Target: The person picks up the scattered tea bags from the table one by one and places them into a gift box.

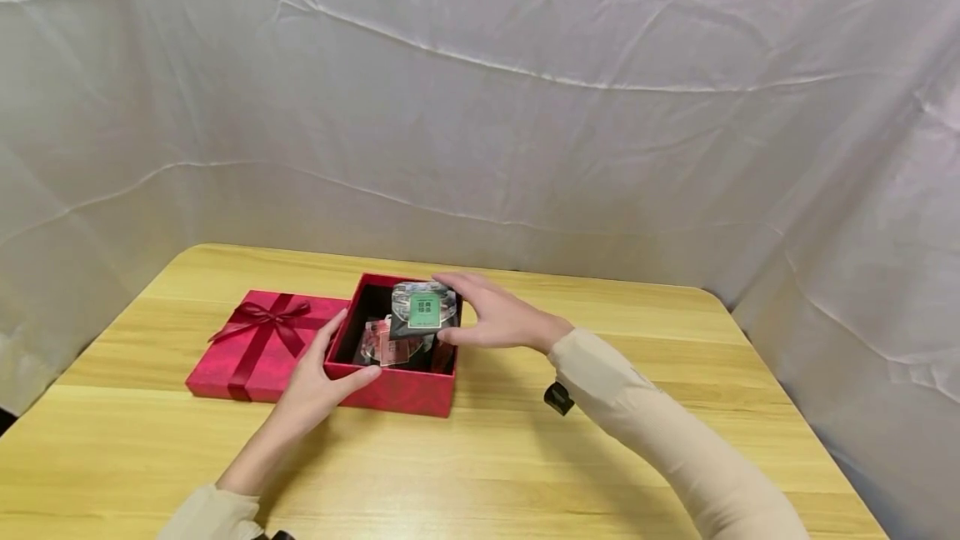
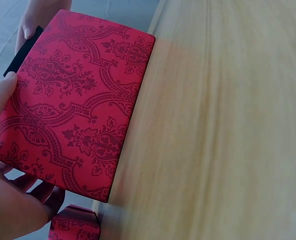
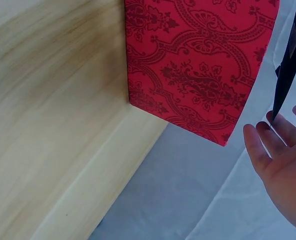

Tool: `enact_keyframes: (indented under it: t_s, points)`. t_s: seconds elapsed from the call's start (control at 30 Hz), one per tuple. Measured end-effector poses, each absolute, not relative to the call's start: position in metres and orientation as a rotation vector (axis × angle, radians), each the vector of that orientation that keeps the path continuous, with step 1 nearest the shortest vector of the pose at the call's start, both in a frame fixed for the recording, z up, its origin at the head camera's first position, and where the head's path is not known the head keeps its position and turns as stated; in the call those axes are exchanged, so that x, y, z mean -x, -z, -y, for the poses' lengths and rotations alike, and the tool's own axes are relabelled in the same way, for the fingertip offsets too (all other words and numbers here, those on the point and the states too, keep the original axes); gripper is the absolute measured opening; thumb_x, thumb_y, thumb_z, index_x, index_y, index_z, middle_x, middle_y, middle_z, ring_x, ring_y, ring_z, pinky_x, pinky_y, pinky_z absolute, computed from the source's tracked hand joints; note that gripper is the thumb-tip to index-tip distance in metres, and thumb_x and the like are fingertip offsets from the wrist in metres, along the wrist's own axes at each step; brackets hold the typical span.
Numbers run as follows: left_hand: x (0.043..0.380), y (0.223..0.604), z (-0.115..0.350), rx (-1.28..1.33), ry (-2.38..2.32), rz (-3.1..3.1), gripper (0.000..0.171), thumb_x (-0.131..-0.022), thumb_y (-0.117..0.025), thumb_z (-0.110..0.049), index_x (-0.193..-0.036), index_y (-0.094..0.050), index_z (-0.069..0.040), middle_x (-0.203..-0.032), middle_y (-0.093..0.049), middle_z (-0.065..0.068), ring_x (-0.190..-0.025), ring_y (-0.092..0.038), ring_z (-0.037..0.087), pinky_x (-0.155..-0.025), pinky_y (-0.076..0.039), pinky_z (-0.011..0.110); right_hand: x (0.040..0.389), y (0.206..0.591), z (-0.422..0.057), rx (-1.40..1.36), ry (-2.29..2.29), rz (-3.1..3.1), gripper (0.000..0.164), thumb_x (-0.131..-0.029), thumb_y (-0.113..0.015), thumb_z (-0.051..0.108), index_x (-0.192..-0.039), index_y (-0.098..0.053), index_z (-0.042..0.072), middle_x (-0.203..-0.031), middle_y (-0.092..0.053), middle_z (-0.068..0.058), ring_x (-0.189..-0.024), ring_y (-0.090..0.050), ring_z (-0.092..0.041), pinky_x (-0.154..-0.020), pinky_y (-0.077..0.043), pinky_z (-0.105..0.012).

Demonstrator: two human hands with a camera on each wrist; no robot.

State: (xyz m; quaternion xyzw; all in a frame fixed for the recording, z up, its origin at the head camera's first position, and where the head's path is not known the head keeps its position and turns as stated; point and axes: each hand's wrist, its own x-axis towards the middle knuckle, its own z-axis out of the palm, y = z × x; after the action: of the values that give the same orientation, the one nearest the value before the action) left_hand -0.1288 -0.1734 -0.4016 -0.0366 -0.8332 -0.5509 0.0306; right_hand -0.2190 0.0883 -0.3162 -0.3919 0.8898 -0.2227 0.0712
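A red patterned gift box [image 1: 401, 390] stands uncovered on the table, with several packets inside. One packet with a pink label [image 1: 393, 348] lies in it. My left hand [image 1: 313, 382] holds the box at its front left corner, thumb at the front rim and fingers along the left side; the left wrist view shows this hand [image 2: 13, 200] against the patterned wall. Above the box's right part, my right hand [image 1: 498, 312] pinches a dark packet with a green label [image 1: 424, 311] by its right side. In the right wrist view the packet [image 3: 289, 62] appears edge-on, beyond the fingertips.
The red lid [image 1: 225, 361], tied with a dark red ribbon bow [image 1: 270, 319], lies left of the box. Both rest on a light wooden table [image 1: 600, 457]. A pale cloth [image 1: 480, 107] hangs behind the table and along its sides.
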Motion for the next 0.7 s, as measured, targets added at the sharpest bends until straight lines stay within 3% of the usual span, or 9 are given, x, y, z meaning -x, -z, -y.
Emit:
enact_keyframes:
  t_s: [0.7]
  points:
    - [0.128, 0.399, 0.174, 0.113, 1.710, 2.576, 0.093, -0.083, -0.076, -0.031, -0.155, -0.019, -0.016, -0.153, -0.026, 0.021, -0.138, -0.023, 0.041, -0.104, -0.025, 0.067, 0.232, 0.300, -0.064, 1.126, 0.573, -2.638, 0.079, -0.088, -0.064, 0.042, -0.153, -0.027, 0.016, -0.151, -0.034, -0.009, -0.137, -0.032, -0.023, -0.109, -0.031, -0.045]
